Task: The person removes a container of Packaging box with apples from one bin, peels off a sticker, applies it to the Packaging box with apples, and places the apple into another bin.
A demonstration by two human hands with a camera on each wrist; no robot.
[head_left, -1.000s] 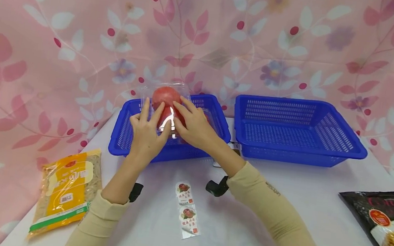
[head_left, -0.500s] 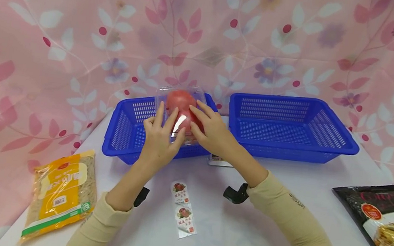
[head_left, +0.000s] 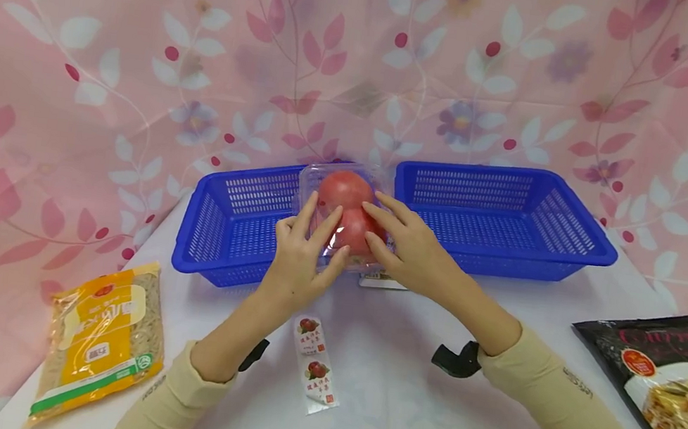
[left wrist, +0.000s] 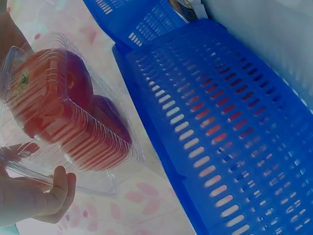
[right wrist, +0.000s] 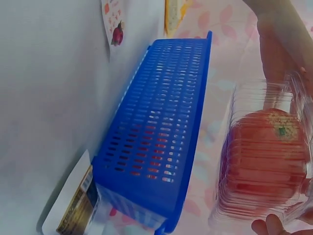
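Observation:
Both hands hold a clear plastic clamshell box with red tomatoes in it. My left hand grips its left side, fingertips spread over the top; in the left wrist view its fingers curl at the box edge. The right hand grips the opposite side, and its fingertips show at the edge in the right wrist view. In the head view the box overlaps the right end of the left blue basket. Wrist views show it beyond the basket rim, with red showing through the basket's slots.
To the right stands a second blue basket. A strip of tomato-printed stickers lies in front. A yellow bag is at left, a black noodle packet at right. Between the baskets lies a flat package.
Both hands have carried the tomato box rightward and somewhat nearer, from over the left basket's middle to its right end. The head view has turned slightly right.

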